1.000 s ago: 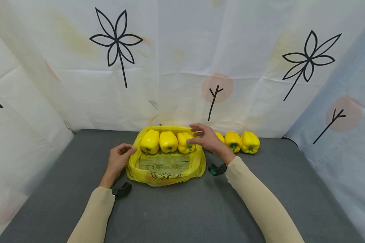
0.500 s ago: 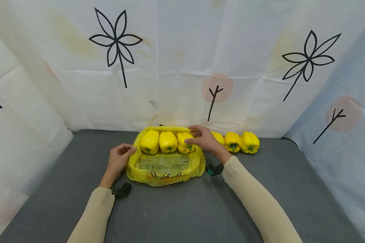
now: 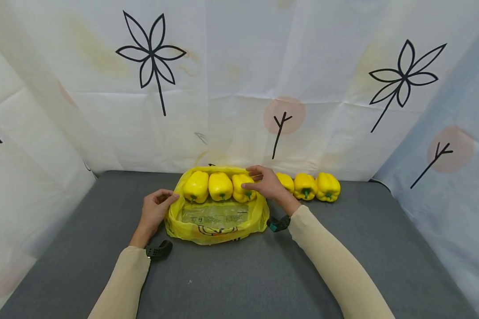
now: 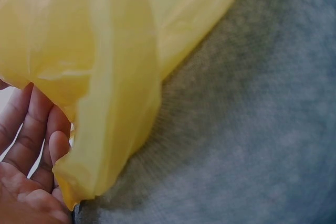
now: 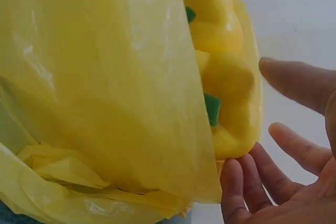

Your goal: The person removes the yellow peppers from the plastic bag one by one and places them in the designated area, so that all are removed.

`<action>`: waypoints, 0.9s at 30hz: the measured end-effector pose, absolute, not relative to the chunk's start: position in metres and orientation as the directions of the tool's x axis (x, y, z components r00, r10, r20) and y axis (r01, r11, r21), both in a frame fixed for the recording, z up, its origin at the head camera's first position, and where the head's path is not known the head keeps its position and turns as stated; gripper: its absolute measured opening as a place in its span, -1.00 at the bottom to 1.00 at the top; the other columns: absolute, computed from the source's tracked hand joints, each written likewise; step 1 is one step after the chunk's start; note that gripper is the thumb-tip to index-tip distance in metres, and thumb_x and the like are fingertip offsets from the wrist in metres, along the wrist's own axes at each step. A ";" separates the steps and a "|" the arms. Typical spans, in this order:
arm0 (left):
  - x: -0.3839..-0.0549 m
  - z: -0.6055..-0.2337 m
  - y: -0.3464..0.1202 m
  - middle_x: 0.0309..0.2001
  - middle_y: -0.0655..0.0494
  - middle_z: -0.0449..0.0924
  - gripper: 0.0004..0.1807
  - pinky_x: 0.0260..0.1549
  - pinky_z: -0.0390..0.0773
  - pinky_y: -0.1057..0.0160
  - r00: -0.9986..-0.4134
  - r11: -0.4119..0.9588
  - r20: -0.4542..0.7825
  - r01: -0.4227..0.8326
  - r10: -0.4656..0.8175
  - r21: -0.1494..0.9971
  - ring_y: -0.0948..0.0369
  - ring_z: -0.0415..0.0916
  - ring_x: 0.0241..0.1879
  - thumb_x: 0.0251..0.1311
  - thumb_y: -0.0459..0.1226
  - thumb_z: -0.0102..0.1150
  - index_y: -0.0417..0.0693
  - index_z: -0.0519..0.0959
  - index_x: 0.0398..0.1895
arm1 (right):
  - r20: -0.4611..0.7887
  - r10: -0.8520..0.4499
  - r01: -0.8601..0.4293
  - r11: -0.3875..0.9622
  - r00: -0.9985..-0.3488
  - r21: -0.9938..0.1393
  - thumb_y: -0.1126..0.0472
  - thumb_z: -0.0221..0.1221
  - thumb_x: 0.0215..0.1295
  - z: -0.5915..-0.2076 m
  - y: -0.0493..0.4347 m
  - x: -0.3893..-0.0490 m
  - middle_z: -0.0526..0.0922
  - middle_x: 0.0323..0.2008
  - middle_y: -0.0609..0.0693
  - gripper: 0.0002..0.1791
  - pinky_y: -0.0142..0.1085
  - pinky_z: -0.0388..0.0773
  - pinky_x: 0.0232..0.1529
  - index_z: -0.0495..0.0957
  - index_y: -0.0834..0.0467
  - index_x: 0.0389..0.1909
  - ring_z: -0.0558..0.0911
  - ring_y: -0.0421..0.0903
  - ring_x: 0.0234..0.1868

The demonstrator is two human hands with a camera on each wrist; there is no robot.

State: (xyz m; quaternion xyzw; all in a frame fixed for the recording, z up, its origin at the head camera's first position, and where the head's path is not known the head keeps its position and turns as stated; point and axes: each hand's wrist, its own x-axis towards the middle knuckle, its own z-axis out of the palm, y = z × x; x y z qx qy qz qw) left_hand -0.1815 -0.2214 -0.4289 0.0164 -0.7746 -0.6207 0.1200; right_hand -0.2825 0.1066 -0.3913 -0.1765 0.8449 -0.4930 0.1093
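Observation:
A yellow plastic bag (image 3: 213, 232) lies on the table with its mouth spread, dark print on its front. Inside, three yellow bell peppers with green stems stand in a row: a left one (image 3: 196, 187), a middle one (image 3: 220, 186) and a right one (image 3: 241, 181). My left hand (image 3: 154, 210) pinches the bag's left rim; in the left wrist view its fingers (image 4: 39, 111) are partly behind the film. My right hand (image 3: 269, 184) is at the right pepper (image 5: 236, 103), fingers loosely spread, fingertips right at the pepper and bag edge.
Outside the bag, to the right, three more bell peppers (image 3: 304, 186) line up along the back of the grey table (image 3: 239, 274); my right hand partly covers the nearest. A white patterned sheet (image 3: 239, 79) hangs behind. Each wrist wears a black band (image 3: 278, 223).
My right hand and forearm have shifted slightly left, uncovering more of the nearest pepper outside the bag. The left hand, the bag and the peppers stay put.

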 end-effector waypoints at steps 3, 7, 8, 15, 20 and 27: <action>-0.191 -0.445 -0.229 -0.27 0.09 0.61 -0.67 -0.27 0.55 0.40 -0.968 0.230 0.173 0.130 -0.179 0.965 0.31 0.53 -0.29 0.39 -0.26 0.27 -0.46 0.60 -0.06 | -0.015 -0.389 -0.180 0.459 -0.921 -0.870 0.19 0.37 0.33 -0.393 0.105 -0.282 0.43 0.33 0.22 -0.34 0.07 0.46 0.20 0.41 0.17 0.41 0.43 0.19 0.29; -0.203 -0.466 -0.238 -0.28 0.17 0.62 -0.63 -0.28 0.55 0.39 -0.965 0.237 0.186 0.141 -0.183 0.961 0.27 0.54 -0.28 0.37 -0.17 0.31 -0.39 0.62 -0.07 | -0.026 -0.381 -0.171 0.472 -0.924 -0.865 0.19 0.39 0.31 -0.393 0.104 -0.280 0.41 0.35 0.23 -0.32 0.07 0.48 0.17 0.40 0.17 0.41 0.43 0.19 0.27; -0.203 -0.466 -0.238 -0.29 0.18 0.62 -0.63 -0.28 0.55 0.39 -0.965 0.238 0.188 0.142 -0.181 0.961 0.27 0.54 -0.28 0.37 -0.17 0.31 -0.39 0.62 -0.07 | -0.028 -0.382 -0.170 0.476 -0.924 -0.863 0.19 0.39 0.30 -0.393 0.104 -0.280 0.41 0.35 0.22 -0.31 0.07 0.49 0.17 0.40 0.17 0.42 0.44 0.20 0.27; -0.204 -0.466 -0.238 -0.30 0.20 0.62 -0.64 -0.30 0.56 0.39 -0.965 0.227 0.190 0.146 -0.182 0.963 0.27 0.54 -0.29 0.36 -0.18 0.32 -0.38 0.62 -0.08 | -0.063 -0.402 -0.161 0.499 -0.914 -0.852 0.17 0.43 0.25 -0.391 0.103 -0.279 0.36 0.39 0.21 -0.24 0.07 0.44 0.22 0.36 0.15 0.44 0.41 0.20 0.31; -0.203 -0.466 -0.238 -0.30 0.21 0.62 -0.64 -0.30 0.56 0.38 -0.963 0.230 0.201 0.158 -0.180 0.960 0.26 0.54 -0.29 0.36 -0.18 0.32 -0.37 0.63 -0.07 | -0.099 -0.424 -0.150 0.515 -0.900 -0.844 0.14 0.45 0.24 -0.389 0.103 -0.279 0.32 0.42 0.22 -0.17 0.08 0.41 0.27 0.30 0.14 0.49 0.38 0.21 0.35; -0.203 -0.466 -0.238 -0.30 0.23 0.62 -0.64 -0.29 0.55 0.39 -0.963 0.231 0.203 0.159 -0.179 0.960 0.27 0.54 -0.28 0.37 -0.19 0.31 -0.38 0.63 -0.07 | -0.117 -0.467 -0.174 0.532 -0.876 -0.828 0.10 0.44 0.24 -0.390 0.103 -0.278 0.28 0.45 0.22 -0.10 0.08 0.41 0.26 0.23 0.07 0.54 0.35 0.20 0.37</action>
